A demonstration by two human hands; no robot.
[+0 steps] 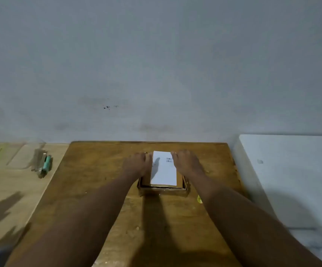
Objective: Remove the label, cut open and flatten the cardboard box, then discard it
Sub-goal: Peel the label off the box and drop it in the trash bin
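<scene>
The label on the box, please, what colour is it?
White, with a small black barcode; head view.

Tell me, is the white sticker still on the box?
Still on. The white label lies flat on top of the cardboard box, with no corner visibly lifted.

Box [163,186] at the centre of the tabletop [102,170], label [163,171] on its upper face. Left hand [136,163] on the box's left side, right hand [188,163] on its right, the label between them. Cutter [47,165] on the surface left of the tabletop. Block [291,170] to the right. Wall [156,64] behind all.
</scene>
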